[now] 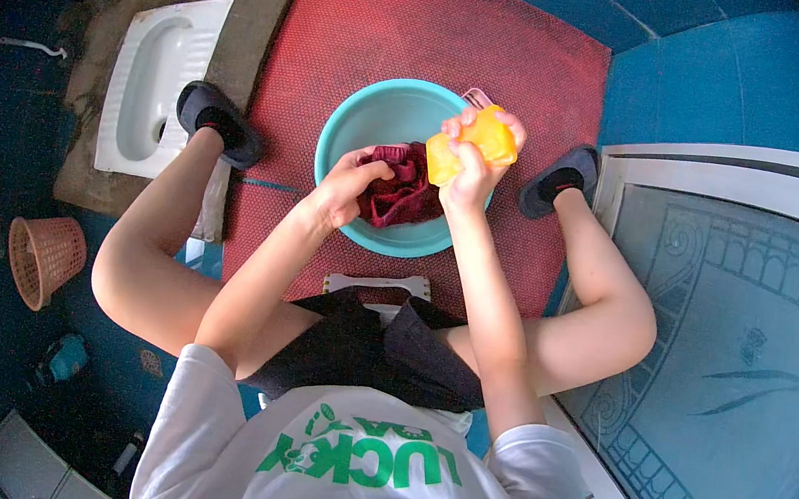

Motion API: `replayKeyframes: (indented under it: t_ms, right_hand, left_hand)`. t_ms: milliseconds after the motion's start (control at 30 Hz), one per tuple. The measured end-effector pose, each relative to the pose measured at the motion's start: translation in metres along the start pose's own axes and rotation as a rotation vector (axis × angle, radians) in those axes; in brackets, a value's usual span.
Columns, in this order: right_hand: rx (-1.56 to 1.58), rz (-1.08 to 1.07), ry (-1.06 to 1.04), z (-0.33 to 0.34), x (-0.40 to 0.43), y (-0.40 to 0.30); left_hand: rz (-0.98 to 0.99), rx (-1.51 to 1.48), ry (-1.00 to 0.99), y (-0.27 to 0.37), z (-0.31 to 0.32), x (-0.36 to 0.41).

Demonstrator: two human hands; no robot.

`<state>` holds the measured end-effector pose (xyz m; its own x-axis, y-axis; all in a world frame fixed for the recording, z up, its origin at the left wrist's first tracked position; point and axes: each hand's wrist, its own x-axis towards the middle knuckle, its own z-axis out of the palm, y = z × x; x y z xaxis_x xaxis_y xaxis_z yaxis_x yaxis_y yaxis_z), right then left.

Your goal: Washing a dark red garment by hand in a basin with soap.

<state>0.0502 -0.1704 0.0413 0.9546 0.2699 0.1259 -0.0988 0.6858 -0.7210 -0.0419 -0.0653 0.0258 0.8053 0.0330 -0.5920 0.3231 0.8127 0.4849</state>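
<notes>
My left hand [340,192] grips the left side of a bunched dark red cloth garment [401,193], thumb on top. The garment hangs over the inside of a round turquoise plastic basin [379,114]. Held above the basin's right rim, a yellow-orange block [467,151], which looks like a bar of laundry soap, is in my right hand [470,182]. My fingers wrap around its far side, with the thumb across its near face. Part of the cloth lies just beneath the block. Behind the basin's far right rim, a pink dish [477,98] is partly hidden.
Under the basin lies a red textured mat [436,27]. A white squat toilet [163,90] is set in the floor at left, near an orange plastic basket [44,259]. At right is a frosted glass door [746,318]. My knees flank the basin, and a white stool [378,281] shows beneath me.
</notes>
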Motion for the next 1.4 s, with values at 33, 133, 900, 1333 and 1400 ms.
replayKeyframes:
  t_ms: [33, 133, 900, 1333, 1400]
  right_hand:
    - [0.007, 0.012, 0.019, -0.001, -0.001, 0.001]
    - [0.002, 0.029, 0.025, -0.004, -0.01, 0.006]
    - [-0.239, -0.172, -0.041, -0.028, -0.008, 0.02]
    - [-0.189, -0.056, -0.073, -0.02, -0.012, 0.015]
    - [-0.183, -0.048, -0.06, -0.022, -0.012, 0.015]
  left_hand:
    - [0.0, 0.0, 0.0, 0.001, -0.001, -0.001]
    - [-0.018, 0.02, 0.029, 0.005, 0.0, -0.004]
    - [0.016, 0.381, 0.114, -0.001, 0.004, -0.006]
    - [0.609, 1.884, 0.202, 0.001, -0.048, 0.012]
    - [0.457, 1.849, 0.244, 0.001, -0.041, 0.01]
